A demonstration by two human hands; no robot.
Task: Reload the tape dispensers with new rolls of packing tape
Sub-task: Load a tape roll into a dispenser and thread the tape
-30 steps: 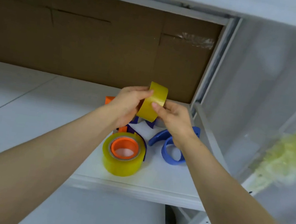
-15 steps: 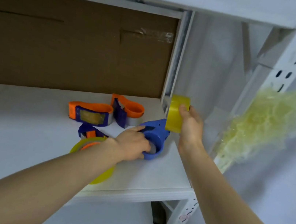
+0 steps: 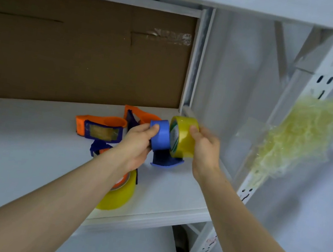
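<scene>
My left hand grips a blue tape dispenser, lifted above the white shelf. My right hand holds a yellow roll of packing tape pressed side-on against the dispenser's round hub. A second blue dispenser part lies on the shelf just below them. Two orange dispensers lie behind. A large yellow tape roll with an orange core sits near the shelf's front edge, partly hidden by my left forearm.
A brown cardboard sheet lines the back of the shelf. A white slotted upright post stands at the right. A yellowish shredded bundle hangs past the post. Another shelf board runs overhead.
My left hand has lifted the blue dispenser off the shelf. My right hand has brought the yellow roll left against its hub.
</scene>
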